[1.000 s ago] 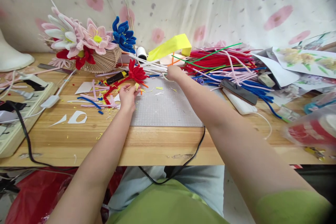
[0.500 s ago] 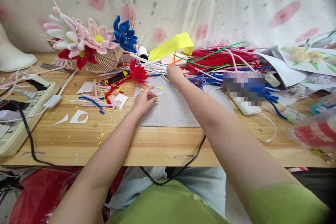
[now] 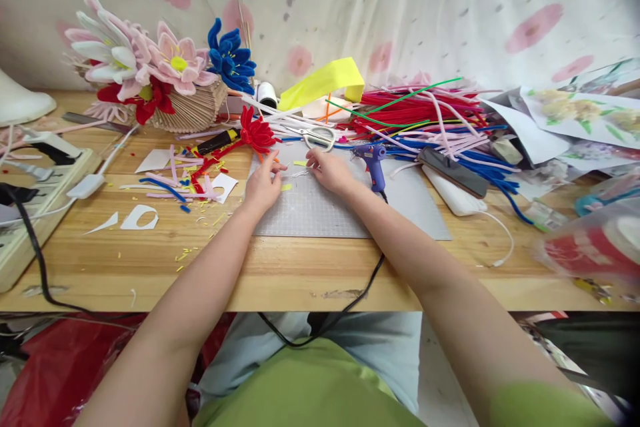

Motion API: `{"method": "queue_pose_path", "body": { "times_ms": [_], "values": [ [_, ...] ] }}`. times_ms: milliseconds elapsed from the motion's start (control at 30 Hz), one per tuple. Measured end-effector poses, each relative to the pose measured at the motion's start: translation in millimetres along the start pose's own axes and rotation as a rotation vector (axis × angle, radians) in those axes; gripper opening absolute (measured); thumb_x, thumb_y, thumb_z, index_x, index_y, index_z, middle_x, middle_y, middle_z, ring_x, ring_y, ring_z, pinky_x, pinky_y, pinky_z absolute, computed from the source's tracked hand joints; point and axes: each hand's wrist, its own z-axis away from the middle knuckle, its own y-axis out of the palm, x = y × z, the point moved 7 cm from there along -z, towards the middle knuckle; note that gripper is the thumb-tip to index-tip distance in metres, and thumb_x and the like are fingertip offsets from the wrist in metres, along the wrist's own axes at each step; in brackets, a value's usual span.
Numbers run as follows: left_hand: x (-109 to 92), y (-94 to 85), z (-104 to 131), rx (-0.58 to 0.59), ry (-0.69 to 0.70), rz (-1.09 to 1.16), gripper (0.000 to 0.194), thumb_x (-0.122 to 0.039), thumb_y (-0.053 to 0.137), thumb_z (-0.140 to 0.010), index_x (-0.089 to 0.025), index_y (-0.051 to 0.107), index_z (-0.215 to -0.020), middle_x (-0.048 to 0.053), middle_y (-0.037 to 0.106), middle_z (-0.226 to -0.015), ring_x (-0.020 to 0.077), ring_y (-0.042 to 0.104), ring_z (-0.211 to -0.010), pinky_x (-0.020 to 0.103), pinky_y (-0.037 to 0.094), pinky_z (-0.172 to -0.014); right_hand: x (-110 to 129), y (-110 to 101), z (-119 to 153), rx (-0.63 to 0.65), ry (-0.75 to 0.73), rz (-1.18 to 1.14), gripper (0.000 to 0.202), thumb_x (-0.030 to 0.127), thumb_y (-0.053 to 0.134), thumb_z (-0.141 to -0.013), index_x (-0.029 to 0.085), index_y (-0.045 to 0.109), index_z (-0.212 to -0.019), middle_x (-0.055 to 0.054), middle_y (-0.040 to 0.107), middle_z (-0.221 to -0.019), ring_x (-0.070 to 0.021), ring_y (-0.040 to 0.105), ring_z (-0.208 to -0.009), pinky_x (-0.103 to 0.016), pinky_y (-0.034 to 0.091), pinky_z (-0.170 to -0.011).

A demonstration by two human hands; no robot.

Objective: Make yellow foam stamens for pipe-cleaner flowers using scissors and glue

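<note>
My left hand (image 3: 264,183) is above the left part of the grey cutting mat (image 3: 335,213), its fingers bent and apart. Close to its fingertips are the orange stem pieces under a red fuzzy flower (image 3: 257,130). A small yellow strip (image 3: 286,187) lies by the thumb. Over the middle of the mat, my right hand (image 3: 330,170) reaches down with fingers loosely curved and apart, beside thin white strands (image 3: 299,173) and another yellow piece (image 3: 300,163). Scissors with white handles (image 3: 320,139) lie just beyond it. Nothing shows clearly in either hand.
A purple glue gun (image 3: 373,163) stands right of my right hand, its black cord running over the table edge. Pipe cleaners (image 3: 415,110) pile up behind, with a phone (image 3: 453,172) at right. Finished flowers (image 3: 175,67), a utility knife (image 3: 217,141), scraps and a power strip (image 3: 50,193) are left.
My right hand has come away from the scissors, back toward me and over the white strands. The scissors now lie free. My left hand stays near the red flower; the view has shifted slightly.
</note>
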Motion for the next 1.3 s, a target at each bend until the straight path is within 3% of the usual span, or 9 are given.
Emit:
{"method": "queue_pose_path", "body": {
  "times_ms": [167, 300, 500, 667, 1000, 1200, 1300],
  "values": [
    [3.9, -3.9, 2.0, -0.039, -0.026, 0.023, 0.054, -0.008, 0.051, -0.077, -0.023, 0.045, -0.129, 0.002, 0.070, -0.101, 0.0145, 0.063, -0.090, 0.030, 0.048, -0.082, 8.3, 4.0, -2.8, 0.034, -0.033, 0.115, 0.031, 0.010, 0.044, -0.082, 0.020, 0.050, -0.111, -0.005, 0.069, -0.098, -0.0215, 0.061, -0.094, -0.032, 0.043, -0.076],
    [7.1, -4.4, 1.4, -0.055, -0.033, 0.037, 0.053, -0.008, 0.052, -0.077, -0.022, 0.046, -0.127, 0.002, 0.070, -0.099, 0.0143, 0.063, -0.087, 0.029, 0.048, -0.080, 5.7, -0.4, -3.0, -0.025, -0.011, 0.082, 0.032, 0.010, 0.044, -0.081, 0.020, 0.050, -0.111, -0.004, 0.070, -0.096, -0.0216, 0.063, -0.090, -0.032, 0.043, -0.074],
    [6.2, 3.1, -1.2, -0.116, -0.015, 0.110, 0.049, -0.009, 0.054, -0.076, -0.022, 0.048, -0.123, 0.006, 0.067, -0.105, 0.0148, 0.062, -0.090, 0.030, 0.050, -0.078, 6.4, -14.2, 1.2, -0.149, -0.005, -0.062, 0.034, 0.013, 0.049, -0.078, 0.022, 0.048, -0.111, -0.002, 0.070, -0.091, -0.0187, 0.064, -0.083, -0.031, 0.045, -0.073],
    [-6.7, 13.5, -1.1, -0.085, 0.081, 0.175, 0.060, -0.018, 0.068, -0.070, -0.023, 0.045, -0.125, 0.007, 0.064, -0.113, 0.0179, 0.057, -0.108, 0.035, 0.045, -0.095, 20.3, -16.7, 1.8, -0.154, -0.063, -0.331, 0.034, 0.012, 0.052, -0.075, 0.021, 0.048, -0.107, -0.001, 0.069, -0.085, -0.0149, 0.063, -0.075, -0.030, 0.048, -0.073],
    [-1.4, 5.4, -6.4, -0.115, -0.096, 0.010, 0.045, -0.015, 0.062, -0.075, -0.022, 0.052, -0.118, 0.003, 0.069, -0.089, 0.0202, 0.060, -0.098, 0.038, 0.044, -0.092, 12.7, -14.7, -4.8, -0.230, 0.041, -0.432, 0.033, 0.014, 0.053, -0.072, 0.022, 0.047, -0.104, 0.001, 0.067, -0.083, -0.0136, 0.061, -0.072, -0.032, 0.048, -0.073],
    [-4.3, -9.9, -7.1, -0.257, -0.023, -0.034, 0.045, -0.011, 0.059, -0.074, -0.021, 0.053, -0.117, 0.008, 0.065, -0.111, 0.0223, 0.055, -0.112, 0.040, 0.040, -0.100, 4.9, -17.2, 8.4, -0.212, 0.098, -0.439, 0.032, 0.017, 0.052, -0.073, 0.022, 0.046, -0.104, -0.001, 0.067, -0.087, -0.0141, 0.062, -0.075, -0.031, 0.048, -0.073],
    [-7.9, -2.3, -4.3, -0.185, -0.010, 0.113, 0.041, -0.016, 0.058, -0.078, -0.022, 0.051, -0.118, 0.007, 0.065, -0.110, 0.0177, 0.061, -0.101, 0.035, 0.046, -0.093, 6.6, -7.2, 15.2, -0.185, 0.084, -0.446, 0.032, 0.017, 0.052, -0.074, 0.022, 0.046, -0.105, -0.001, 0.068, -0.087, -0.0140, 0.062, -0.074, -0.031, 0.049, -0.074]
  ]
}}
